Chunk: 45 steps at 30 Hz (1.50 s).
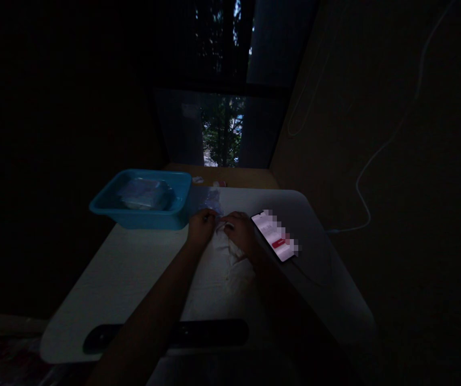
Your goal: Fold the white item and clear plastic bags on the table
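Left hand (202, 228), right hand (239, 229): fingers curled, grip unclear | right of blue rectangular plastic basin (153, 219) | crumpled translucent film (213, 198) could tear if tugged in dimness

Pic v. dim, badly underexposed; L side swallowed by near-black. Daylight let in thru window (222, 128) at back; glow given off by phone screen (271, 233), partly masked w/ pixel blocks. L hand (201, 230) & R hand (241, 230) sunk in shadow, detail lost.
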Motion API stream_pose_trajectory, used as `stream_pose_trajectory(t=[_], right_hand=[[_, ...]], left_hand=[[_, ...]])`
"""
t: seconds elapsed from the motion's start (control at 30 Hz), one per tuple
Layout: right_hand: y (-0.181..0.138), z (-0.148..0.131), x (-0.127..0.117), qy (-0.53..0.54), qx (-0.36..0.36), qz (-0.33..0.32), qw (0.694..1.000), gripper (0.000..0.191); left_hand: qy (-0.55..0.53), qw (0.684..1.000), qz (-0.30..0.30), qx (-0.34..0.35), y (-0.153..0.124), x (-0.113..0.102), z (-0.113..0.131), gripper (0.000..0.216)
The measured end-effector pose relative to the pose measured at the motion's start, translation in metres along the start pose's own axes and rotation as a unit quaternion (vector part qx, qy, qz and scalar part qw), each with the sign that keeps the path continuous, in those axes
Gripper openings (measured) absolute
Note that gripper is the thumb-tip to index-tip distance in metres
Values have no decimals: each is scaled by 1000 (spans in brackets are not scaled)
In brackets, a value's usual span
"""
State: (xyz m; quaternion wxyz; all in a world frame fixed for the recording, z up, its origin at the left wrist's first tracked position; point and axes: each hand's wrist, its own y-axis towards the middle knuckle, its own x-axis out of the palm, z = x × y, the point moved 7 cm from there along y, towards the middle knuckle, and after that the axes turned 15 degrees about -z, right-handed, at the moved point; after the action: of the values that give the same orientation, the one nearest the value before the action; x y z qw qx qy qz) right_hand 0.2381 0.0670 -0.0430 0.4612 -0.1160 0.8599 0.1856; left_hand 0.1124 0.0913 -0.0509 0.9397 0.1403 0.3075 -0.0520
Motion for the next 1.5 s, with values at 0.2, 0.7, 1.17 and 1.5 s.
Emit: stream_pose_trajectory(t=[0.2,0.7,1.17,1.5], right_hand=[[1,2,2,21,-14,13,1000,22],[-3,36,-6,265,59,160,949,19],[-4,40,-7,255,76,165,950,30],[-5,43,-7,267,74,171,946,29]], left_hand=[[24,999,-45,-9,1,6,2,29],[178,975,-105,81,-3,18,27,21],[9,999,38,22,-2,0,3,21],[282,936,-168,126,-18,34,45,24]])
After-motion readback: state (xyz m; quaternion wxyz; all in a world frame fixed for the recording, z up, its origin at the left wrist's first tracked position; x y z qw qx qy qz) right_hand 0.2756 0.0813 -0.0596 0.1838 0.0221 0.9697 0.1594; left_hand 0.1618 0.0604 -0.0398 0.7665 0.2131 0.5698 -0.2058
